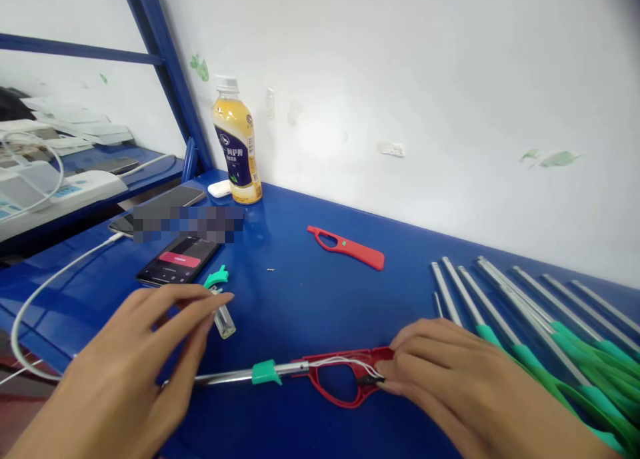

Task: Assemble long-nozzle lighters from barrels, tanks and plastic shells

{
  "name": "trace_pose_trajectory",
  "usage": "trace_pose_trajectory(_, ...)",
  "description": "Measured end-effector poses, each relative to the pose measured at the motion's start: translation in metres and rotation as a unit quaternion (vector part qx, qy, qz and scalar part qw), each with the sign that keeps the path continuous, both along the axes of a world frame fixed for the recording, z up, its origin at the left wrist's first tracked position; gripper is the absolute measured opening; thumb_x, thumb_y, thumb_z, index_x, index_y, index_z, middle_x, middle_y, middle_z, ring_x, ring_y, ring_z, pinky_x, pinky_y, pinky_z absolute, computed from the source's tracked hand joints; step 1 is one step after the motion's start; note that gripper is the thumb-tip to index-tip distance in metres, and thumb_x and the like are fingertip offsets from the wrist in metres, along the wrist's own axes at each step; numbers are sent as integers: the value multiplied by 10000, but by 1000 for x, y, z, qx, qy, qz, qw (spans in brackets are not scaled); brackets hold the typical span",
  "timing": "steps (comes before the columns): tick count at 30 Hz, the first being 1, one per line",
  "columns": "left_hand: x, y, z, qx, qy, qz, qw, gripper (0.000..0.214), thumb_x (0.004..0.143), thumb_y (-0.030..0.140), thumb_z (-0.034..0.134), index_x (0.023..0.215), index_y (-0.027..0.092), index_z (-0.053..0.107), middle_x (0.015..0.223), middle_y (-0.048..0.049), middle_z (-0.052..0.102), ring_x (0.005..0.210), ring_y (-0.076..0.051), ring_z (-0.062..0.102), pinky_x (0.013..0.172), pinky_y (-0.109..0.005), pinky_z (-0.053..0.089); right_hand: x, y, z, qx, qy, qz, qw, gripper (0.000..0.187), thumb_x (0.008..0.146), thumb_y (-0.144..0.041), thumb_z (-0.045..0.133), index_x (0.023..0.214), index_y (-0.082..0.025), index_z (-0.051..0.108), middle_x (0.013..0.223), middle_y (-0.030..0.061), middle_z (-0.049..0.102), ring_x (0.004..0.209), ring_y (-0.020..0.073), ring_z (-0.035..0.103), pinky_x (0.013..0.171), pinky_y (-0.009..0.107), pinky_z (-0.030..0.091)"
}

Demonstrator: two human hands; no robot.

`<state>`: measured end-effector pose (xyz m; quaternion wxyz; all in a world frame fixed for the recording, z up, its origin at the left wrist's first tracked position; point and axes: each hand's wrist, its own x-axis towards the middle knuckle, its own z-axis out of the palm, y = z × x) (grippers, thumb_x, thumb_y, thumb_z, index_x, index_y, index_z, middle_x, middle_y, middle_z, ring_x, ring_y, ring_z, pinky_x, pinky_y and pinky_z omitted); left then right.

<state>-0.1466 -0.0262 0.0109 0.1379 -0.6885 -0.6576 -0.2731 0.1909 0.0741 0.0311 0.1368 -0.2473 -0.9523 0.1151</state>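
Note:
My left hand (150,339) is closed in a pinch at a small clear plastic lighter tank (225,320). Just beyond those fingertips is a green trigger piece (218,276). My right hand (430,372) grips the handle end of an opened red stick-lighter shell (345,400), fingertips at a small black part (369,380). White wires (345,360) run along the shell from the metal tube (225,377), which carries a green sleeve (267,372). The tube's far end passes behind my left hand. A matching red shell half (350,247) lies farther back.
Several finished-looking green lighters with metal tubes (505,292) lie at the right. A tiny metal bit (271,270) rests mid-table. Phones (175,262), a white cable (30,299) and a yellow drink bottle (237,146) occupy the left. A white wall (400,79) bounds the blue table (285,306).

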Motion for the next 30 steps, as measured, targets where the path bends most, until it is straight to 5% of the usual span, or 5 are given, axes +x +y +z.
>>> trace_pose_trajectory(5, -18, 17, 10, -57, 99, 88, 990, 532, 1034, 589, 388, 1252, 230, 714, 1175, -12, 709, 1035, -312, 734, 803, -423, 638, 1, 0, -1, 25, 7, -2, 1000, 335, 1135, -286, 401, 968, -293, 692, 907, -33, 757, 849, 177, 712, 787, 322, 560)
trace_pose_trajectory(12, -36, 48, 10, -37, 167, 35, 985, 504, 1030, 497, 348, 1052, 230, 775, 910, -40, 800, 826, -282, 781, 558, -350, 609, -2, -1, 0, 51, 16, 7, 999, 392, 1144, -308, 379, 1003, -259, 741, 891, -8, 773, 861, 173, 719, 819, 324, 566)
trace_pose_trajectory(20, -14, 42, 24, -31, 139, 56, 988, 555, 1064, 459, 264, 1125, 218, 760, 998, 52, 730, 936, -195, 708, 736, -311, 544, -2, -4, -1, 49, 0, -4, 999, 336, 1133, -267, 413, 968, -234, 704, 880, 3, 748, 899, 196, 699, 881, 353, 547)
trace_pose_trajectory(24, 17, 28, 21, 3, 60, -20, 998, 340, 1091, 321, 428, 1320, 332, 678, 1213, 27, 680, 942, -158, 720, 720, -235, 547, -2, -3, -5, 64, 7, -2, 998, 299, 1128, -268, 416, 966, -230, 666, 855, -1, 713, 841, 200, 673, 825, 361, 529)
trace_pose_trajectory(30, 55, 7, -7, 3, 21, -209, 978, 545, 985, 64, 377, 1377, 330, 645, 1115, 22, 706, 734, -33, 729, 699, -65, 533, -1, -2, -6, 93, -1, 6, 996, 256, 1122, -258, 416, 978, -228, 626, 831, -9, 694, 795, 212, 663, 758, 384, 499)
